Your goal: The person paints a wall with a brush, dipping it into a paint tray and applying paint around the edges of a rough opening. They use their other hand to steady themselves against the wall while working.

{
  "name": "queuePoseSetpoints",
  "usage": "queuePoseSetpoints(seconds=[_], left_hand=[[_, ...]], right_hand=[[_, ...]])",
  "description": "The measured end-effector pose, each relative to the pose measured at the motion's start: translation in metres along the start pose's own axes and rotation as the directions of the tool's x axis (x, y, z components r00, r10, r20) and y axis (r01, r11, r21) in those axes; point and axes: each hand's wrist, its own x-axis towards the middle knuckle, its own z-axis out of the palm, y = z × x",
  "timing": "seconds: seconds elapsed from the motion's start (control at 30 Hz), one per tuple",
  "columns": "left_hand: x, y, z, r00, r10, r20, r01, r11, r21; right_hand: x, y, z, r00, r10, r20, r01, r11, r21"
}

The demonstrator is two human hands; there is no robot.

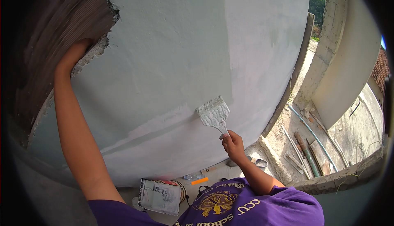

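Observation:
My right hand [233, 145] is closed round the handle of a wide, paint-coated paintbrush [215, 114]. The brush is held bristles up in front of a wall [172, 41], overlapping it in this view. Fresh white paint [262, 45] covers the wall's right and lower parts, while the upper left is pale grey-green. Over at the upper left, my left hand [78, 50] reaches to the rough broken edge [95, 49] of the wall, by a dark ribbed brown surface [61, 12]. Its fingers are hidden there.
Below the wall stands a paint-smeared container [160, 197], with an orange strip [200, 181] and a clear plastic bottle [193, 177] nearby. Footwear [260, 163] lies on the floor. To the right, past a low ledge [349, 170], are a blue pipe [314, 131] and a concrete post [328, 41].

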Motion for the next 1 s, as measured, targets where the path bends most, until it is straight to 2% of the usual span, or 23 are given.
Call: queuePoseSetpoints(seconds=[0.13,0.23,0.33,0.47,0.57,0.73,0.83,0.93,1.0], left_hand=[[0.001,0.0,0.0,1.0,0.004,0.009,-0.005,0.999,0.042],[-0.005,0.007,0.001,0.997,-0.078,0.027,0.08,0.995,-0.059],[0.006,-0.005,0.001,1.0,-0.029,-0.006,0.029,0.999,-0.025],[-0.001,0.002,0.003,0.999,-0.052,-0.017,0.05,0.996,-0.078],[-0.003,0.007,0.001,0.997,-0.075,0.009,0.076,0.994,-0.076],[-0.007,0.008,0.004,0.996,-0.092,-0.008,0.091,0.99,-0.106],[-0.003,0.005,0.002,0.999,-0.053,0.009,0.053,0.997,-0.062],[0.017,-0.017,-0.001,1.0,0.029,-0.005,-0.029,1.0,0.0],[0.012,-0.012,0.001,1.0,-0.001,-0.007,0.001,0.999,-0.04]], right_hand=[[0.003,-0.015,0.001,1.0,0.004,-0.015,-0.003,0.996,0.091],[0.015,-0.035,0.002,0.999,-0.035,-0.039,0.04,0.989,0.143],[0.025,-0.055,0.006,0.996,-0.085,-0.022,0.087,0.983,0.159],[0.031,-0.059,0.01,0.993,-0.117,0.01,0.115,0.985,0.125],[0.028,-0.039,0.014,0.997,-0.08,-0.005,0.08,0.991,0.105],[-0.003,0.004,-0.004,0.996,0.084,-0.01,-0.083,0.996,0.02],[-0.017,0.007,-0.009,0.992,0.126,-0.018,-0.126,0.992,0.021],[-0.012,-0.01,-0.006,0.999,0.04,-0.017,-0.039,0.998,0.053],[-0.001,-0.025,0.0,0.999,-0.038,-0.005,0.038,0.997,0.073]])
